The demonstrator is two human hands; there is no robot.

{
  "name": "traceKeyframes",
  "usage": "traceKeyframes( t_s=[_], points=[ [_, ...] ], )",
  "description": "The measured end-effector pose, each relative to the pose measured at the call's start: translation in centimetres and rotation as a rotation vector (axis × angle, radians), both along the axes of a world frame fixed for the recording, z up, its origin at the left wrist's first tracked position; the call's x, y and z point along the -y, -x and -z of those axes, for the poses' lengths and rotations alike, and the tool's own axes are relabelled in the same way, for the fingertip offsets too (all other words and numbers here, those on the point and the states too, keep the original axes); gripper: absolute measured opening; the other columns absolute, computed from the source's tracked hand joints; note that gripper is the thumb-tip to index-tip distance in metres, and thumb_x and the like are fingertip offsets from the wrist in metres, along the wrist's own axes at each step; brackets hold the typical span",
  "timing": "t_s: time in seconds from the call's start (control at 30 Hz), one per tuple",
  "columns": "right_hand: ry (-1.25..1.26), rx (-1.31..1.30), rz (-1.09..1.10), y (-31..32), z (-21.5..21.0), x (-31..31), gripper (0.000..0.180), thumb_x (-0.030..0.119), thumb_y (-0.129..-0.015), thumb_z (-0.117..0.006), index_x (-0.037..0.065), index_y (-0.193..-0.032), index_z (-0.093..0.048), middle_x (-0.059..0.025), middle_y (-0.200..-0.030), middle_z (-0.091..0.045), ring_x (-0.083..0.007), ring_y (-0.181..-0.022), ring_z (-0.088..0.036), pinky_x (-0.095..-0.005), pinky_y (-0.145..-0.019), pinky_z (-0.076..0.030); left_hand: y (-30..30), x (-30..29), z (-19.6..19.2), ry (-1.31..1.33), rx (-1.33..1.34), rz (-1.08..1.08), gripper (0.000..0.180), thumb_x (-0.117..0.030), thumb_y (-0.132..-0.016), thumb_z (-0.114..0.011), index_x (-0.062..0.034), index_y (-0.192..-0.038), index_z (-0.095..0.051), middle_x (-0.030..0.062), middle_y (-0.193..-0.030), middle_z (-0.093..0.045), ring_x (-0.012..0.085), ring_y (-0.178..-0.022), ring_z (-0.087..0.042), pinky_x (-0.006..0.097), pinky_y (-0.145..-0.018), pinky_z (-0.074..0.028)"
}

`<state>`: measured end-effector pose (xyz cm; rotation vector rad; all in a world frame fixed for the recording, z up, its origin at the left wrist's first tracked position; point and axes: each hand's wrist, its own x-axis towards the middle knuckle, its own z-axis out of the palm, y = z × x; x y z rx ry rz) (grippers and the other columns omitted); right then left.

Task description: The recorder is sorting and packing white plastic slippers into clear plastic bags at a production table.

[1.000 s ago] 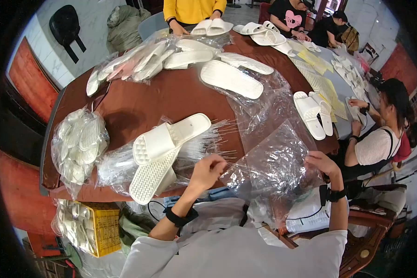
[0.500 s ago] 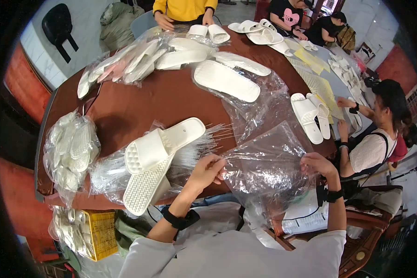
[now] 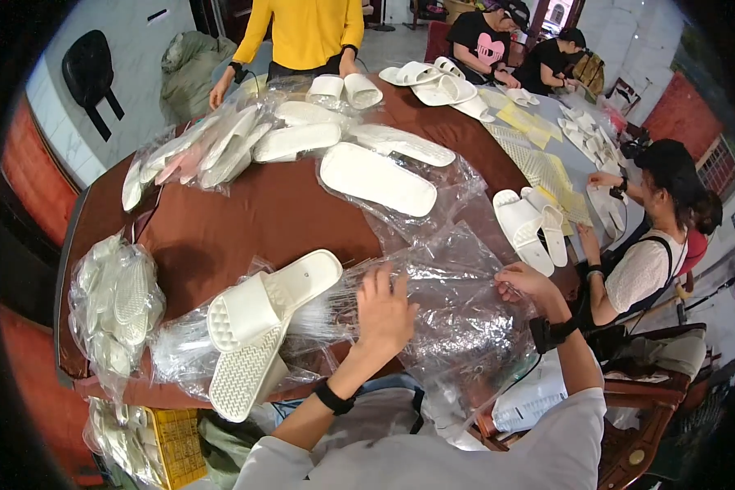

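Pinched in my right hand [image 3: 527, 286] is the edge of a clear plastic bag [image 3: 465, 314], which spreads over the table's near edge. My left hand [image 3: 384, 314] is raised at the bag's left side, fingers apart and holding nothing. Left of it lie two white slippers: one, with a quilted strap [image 3: 243, 314], rests across the other, whose zigzag-patterned sole [image 3: 247, 373] faces up. Beneath them, thin clear plastic strips [image 3: 314, 318] stick out from a plastic wrapping. Beyond the bag, a white slipper [image 3: 378, 178] lies sole-up on more clear plastic.
Bagged white slippers [image 3: 114, 302] sit at the left on the brown-covered table [image 3: 261, 216]. More wrapped slippers [image 3: 220, 147] line its far side. Another pair [image 3: 527, 229] lies at the right. A yellow crate [image 3: 178, 445] stands below the left edge. Several people work around.
My left hand has let go of the bag's edge and opened, its fingers now pointing up. My right hand keeps hold, and the stretched bag has sagged. The person in yellow has straightened up.
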<state>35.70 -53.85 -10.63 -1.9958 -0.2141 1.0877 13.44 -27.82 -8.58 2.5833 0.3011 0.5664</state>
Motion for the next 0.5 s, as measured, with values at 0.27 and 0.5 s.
traceKeyframes(
  t_s=[0.27,0.5],
  points=[
    [-0.088,0.052,0.066,1.7,-1.5,-0.4,0.030,0.030,-0.095,-0.058,0.001,-0.096,-0.061,-0.0066,-0.080,-0.065,-0.0148,-0.067,-0.064,-0.0265,-0.059,-0.052,-8.0,-1.5,1.4,1.315,-0.071,0.206,0.059,-0.026,-0.089,-0.069,-0.0025,-0.138,-0.045,0.0133,-0.132,-0.052,0.0209,-0.120,-0.048,0.034,-0.104,-0.035],
    [-0.222,0.056,0.253,0.5,0.2,-0.5,0.026,0.027,-0.095,-0.059,0.002,-0.093,-0.062,-0.0032,-0.079,-0.062,-0.0112,-0.067,-0.062,-0.0247,-0.058,-0.052,-9.0,-2.8,1.1,1.542,0.010,0.222,0.063,-0.026,-0.090,-0.068,0.0038,-0.140,-0.043,0.0131,-0.135,-0.050,0.0178,-0.124,-0.046,0.031,-0.105,-0.035]
  ],
)
